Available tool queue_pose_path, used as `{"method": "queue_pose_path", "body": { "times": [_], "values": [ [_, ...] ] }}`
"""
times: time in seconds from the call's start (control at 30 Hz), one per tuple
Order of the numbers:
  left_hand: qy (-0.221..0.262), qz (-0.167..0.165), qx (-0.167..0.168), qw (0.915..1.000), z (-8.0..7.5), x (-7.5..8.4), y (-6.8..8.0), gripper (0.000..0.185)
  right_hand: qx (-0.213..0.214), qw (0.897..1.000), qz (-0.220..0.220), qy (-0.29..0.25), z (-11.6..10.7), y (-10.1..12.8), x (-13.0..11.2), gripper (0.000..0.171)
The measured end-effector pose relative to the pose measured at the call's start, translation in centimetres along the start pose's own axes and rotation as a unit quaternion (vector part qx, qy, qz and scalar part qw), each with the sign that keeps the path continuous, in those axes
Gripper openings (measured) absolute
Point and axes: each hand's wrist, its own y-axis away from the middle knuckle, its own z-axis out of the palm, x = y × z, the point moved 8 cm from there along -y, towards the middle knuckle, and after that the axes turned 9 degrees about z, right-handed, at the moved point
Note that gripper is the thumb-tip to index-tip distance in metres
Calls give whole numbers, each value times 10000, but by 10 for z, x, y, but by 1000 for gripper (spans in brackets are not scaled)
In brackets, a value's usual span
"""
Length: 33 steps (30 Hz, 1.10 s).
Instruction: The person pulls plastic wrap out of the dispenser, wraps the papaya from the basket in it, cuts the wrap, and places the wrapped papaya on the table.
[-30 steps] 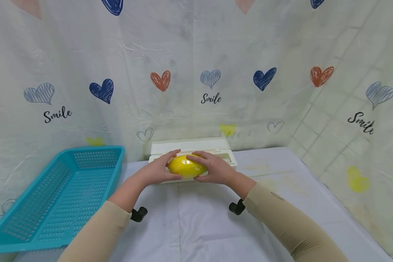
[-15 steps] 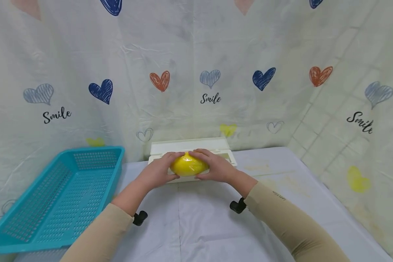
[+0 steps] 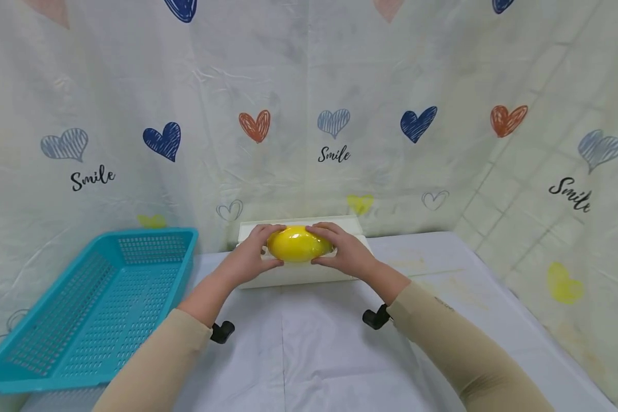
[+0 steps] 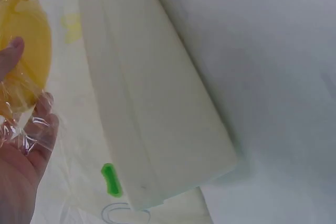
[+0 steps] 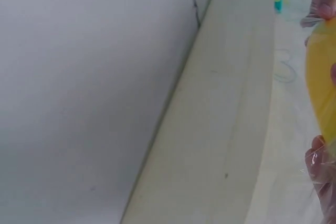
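Observation:
A yellow oval fruit (image 3: 298,243), shiny under clear plastic wrap, is held up between both hands in the middle of the head view. My left hand (image 3: 248,256) grips its left end, thumb on the near side and fingers over the top. On the right end my right hand (image 3: 348,253) has a matching grip. Loose crinkled film gathers by the left fingers (image 4: 44,124) in the left wrist view. Behind and below the fruit lies a long white box (image 3: 293,276), its lid raised at the back; hands and fruit cover most of its top.
A turquoise perforated basket (image 3: 144,232) stands at the left. White cloth (image 3: 314,343) covers the table, and a pale curtain (image 3: 288,74) printed with hearts hangs close behind the box. A black wrist camera (image 3: 222,332) sits at each wrist.
Both hands have raised the wrapped fruit, so it sits higher in the head view and more of the white box's front shows. The box and basket stay in place.

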Motion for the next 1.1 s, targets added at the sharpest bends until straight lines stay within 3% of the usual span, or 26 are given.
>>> {"method": "queue_pose_path", "body": {
  "times": [0.17,0.37,0.6,1.1],
  "values": [
    [135,143,-3,9998,-9,2,-10,79,-91,9996,233,-89,-6,-10,4,75],
    [211,-245,96,9994,-18,-2,-16,77,-247,9972,548,-452,-14,-22,6,76],
    [165,-246,286,9991,-28,-3,-22,74,-222,9960,546,-676,-24,-34,4,71],
    [239,-281,289,9989,-50,4,-35,72,-201,9948,512,-855,-43,-52,-1,70]
  ]
}}
